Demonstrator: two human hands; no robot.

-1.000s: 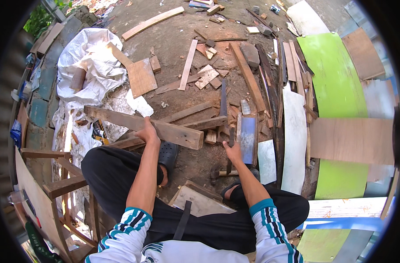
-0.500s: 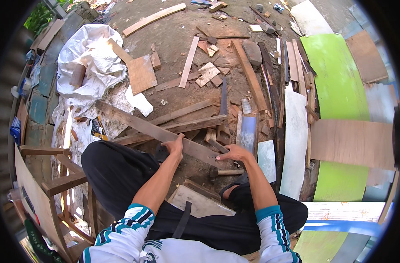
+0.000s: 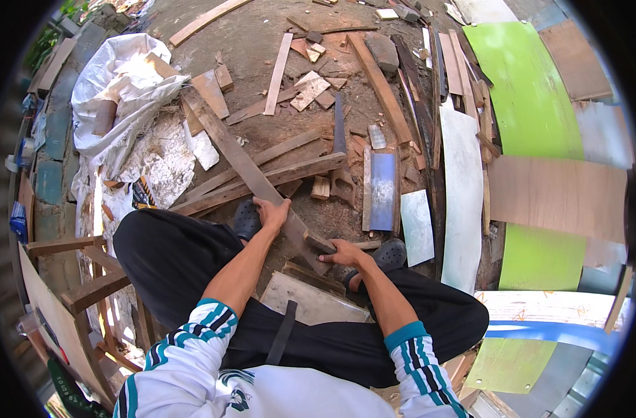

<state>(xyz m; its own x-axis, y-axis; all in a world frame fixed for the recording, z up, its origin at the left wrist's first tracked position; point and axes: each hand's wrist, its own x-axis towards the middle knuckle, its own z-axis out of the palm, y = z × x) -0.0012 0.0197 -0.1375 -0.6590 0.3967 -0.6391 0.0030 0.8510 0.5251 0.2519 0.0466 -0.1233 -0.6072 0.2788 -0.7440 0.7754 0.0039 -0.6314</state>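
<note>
A long brown wooden plank (image 3: 238, 159) slants across in front of me, its near end above my lap and its far end up by the white sack. My left hand (image 3: 270, 214) is closed around the plank, below its middle. At the near end my right hand (image 3: 346, 255) grips a short dark wooden block (image 3: 319, 242), which lies against the plank; its thumb rests by the plank's end. Just beyond, a handsaw (image 3: 339, 129) lies on the ground, its wooden handle towards me. Two more wooden beams (image 3: 283, 174) lie under and beside the plank.
A white sack (image 3: 133, 83) lies at the far left, above a wooden frame (image 3: 95, 289). Scrap wood covers the ground ahead. On the right are a blue-grey panel (image 3: 383, 191), a white strip (image 3: 461, 195) and green boards (image 3: 527, 90). A pale board (image 3: 311, 299) lies between my legs.
The plank has swung to a steeper slant, its near end coming closer to me and leftward. My right hand has moved left and the block now shows more plainly. The whole view has shifted.
</note>
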